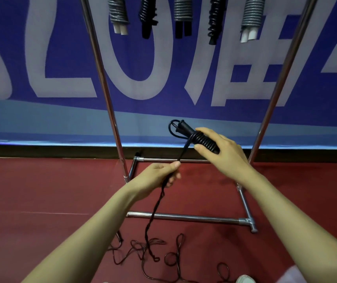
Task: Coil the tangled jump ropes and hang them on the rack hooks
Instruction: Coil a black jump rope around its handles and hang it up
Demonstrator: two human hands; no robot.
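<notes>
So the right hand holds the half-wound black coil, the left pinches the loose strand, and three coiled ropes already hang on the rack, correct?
Not quite. Five coiled ropes hang on the rack, not three; the head view shows them along its top. The rest stands: the right hand holds the black coil and the left hand pinches the strand.

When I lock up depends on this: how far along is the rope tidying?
Done: five coiled ropes hang on the rack. In hand: the right hand grips a partly wound black rope while the left hand pinches its strand. Left: the loose rope tangled on the floor needs coiling, then hanging.
</notes>
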